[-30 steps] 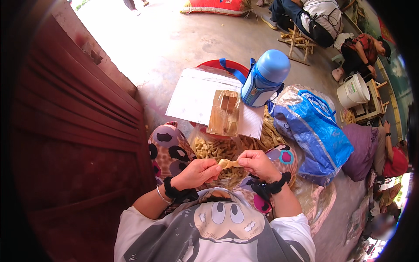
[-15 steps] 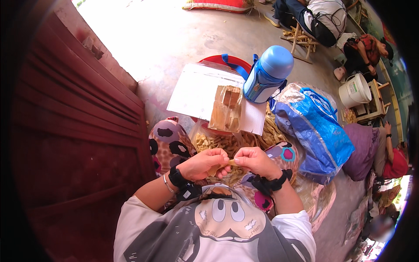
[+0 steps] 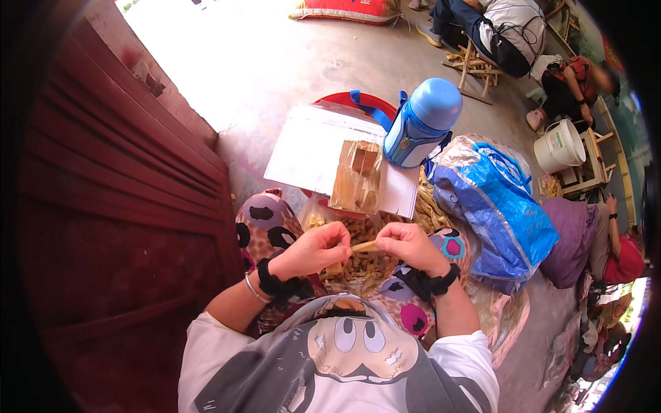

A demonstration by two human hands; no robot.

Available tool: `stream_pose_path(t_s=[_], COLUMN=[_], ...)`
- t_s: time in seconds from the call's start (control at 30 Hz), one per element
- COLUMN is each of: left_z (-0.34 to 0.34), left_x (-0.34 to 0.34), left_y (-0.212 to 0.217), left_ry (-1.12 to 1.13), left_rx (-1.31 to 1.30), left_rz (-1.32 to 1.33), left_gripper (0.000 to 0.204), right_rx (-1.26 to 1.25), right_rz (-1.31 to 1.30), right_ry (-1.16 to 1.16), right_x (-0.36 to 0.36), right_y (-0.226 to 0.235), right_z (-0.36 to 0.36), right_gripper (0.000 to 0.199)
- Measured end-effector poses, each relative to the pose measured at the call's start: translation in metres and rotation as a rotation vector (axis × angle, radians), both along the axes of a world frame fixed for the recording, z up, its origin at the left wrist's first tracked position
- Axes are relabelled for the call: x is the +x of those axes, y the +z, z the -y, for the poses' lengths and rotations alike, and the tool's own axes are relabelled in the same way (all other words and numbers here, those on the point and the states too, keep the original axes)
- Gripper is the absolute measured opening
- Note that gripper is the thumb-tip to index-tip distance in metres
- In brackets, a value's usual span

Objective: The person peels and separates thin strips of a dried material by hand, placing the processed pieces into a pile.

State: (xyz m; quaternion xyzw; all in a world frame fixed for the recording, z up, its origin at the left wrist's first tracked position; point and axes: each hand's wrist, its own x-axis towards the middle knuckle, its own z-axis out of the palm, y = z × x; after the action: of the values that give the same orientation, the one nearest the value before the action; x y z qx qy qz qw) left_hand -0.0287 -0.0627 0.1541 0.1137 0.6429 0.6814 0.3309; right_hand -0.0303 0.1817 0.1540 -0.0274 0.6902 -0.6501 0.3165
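Note:
Between my hands, above my lap, a pale yellowish strip (image 3: pixel 363 246) is stretched. My left hand (image 3: pixel 318 248) pinches one end with its fingertips. The other end sits between the thumb and curled fingers of my right hand (image 3: pixel 412 248). Just below them, a heap of similar yellowish pieces (image 3: pixel 354 272) lies in my lap, partly in clear plastic. More long strips (image 3: pixel 430 210) rest beyond my right hand.
Ahead, a red round basin or stool (image 3: pixel 337 98) bears white papers (image 3: pixel 296 151), a plastic-wrapped brown block (image 3: pixel 357 177) and a blue bottle (image 3: pixel 423 124). A blue bag (image 3: pixel 496 213) stands right, a dark red door (image 3: pixel 131 227) left. Other people and a white bucket (image 3: pixel 559 146) are at far right.
My hands have drawn apart, the left moving left and slightly away from me, the right a little to the right. More of the strip now shows between them.

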Motion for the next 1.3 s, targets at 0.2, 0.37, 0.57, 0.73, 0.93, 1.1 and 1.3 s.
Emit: stream_pose_path(t_s=[0.2,0.37,0.57,0.73,0.93,1.1,1.3], left_z=[-0.009,-0.014,0.013,-0.001,-0.012,-0.003,-0.010], left_x=[-0.049,-0.061,-0.051,-0.012,0.011,0.015,0.021], left_y=[0.017,0.005,0.005,-0.006,-0.027,-0.021,-0.004], left_ry=[0.261,0.168,0.203,0.251,0.241,0.186,0.164], left_rx=[-0.547,-0.906,-0.264,0.346,0.081,-0.007,-0.576], left_rz=[-1.339,-1.330,-0.344,0.118,-0.127,0.016,-1.112], left_gripper=[0.014,0.015,0.019,0.022,0.023,0.027,0.040], right_rx=[0.245,0.592,0.359,-0.298,-0.173,-0.146,-0.313], right_rz=[-0.449,-0.717,-0.453,0.294,0.254,0.240,0.414], right_ry=[-0.161,-0.027,-0.213,-0.227,-0.085,-0.077,-0.058], right_x=[-0.029,-0.050,-0.026,0.003,0.013,0.018,0.024], right_y=[0.013,-0.003,0.000,0.005,-0.006,-0.006,-0.017], right_z=[0.020,0.018,0.002,0.030,0.040,0.036,0.022], right_gripper=[0.014,0.016,0.021,0.026,0.021,0.017,0.017])
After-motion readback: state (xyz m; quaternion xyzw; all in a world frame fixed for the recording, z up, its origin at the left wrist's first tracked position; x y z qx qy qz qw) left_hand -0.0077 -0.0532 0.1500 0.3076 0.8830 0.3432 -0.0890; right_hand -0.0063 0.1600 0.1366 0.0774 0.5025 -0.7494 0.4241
